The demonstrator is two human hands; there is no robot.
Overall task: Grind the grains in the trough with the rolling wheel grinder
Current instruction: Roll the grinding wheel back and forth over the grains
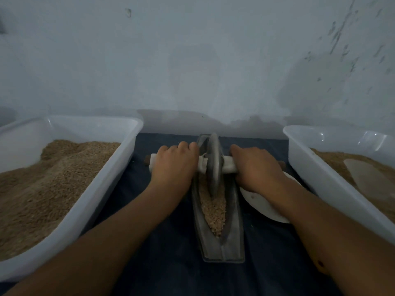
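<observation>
- Left hand (174, 162) and right hand (257, 167) curl their fingers round the wheel's handle (229, 165).
- Wheel (213, 165) stands in the trough (235, 210), far end, on grains (214, 212).
- Trough lies between two tubs.

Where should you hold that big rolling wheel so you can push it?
Hold the wheel by its handle, the white-wrapped bar sticking out both sides, coming down from above. The left hand and right hand each wrap one side, clear of the thin rim sitting in the trough.
</observation>
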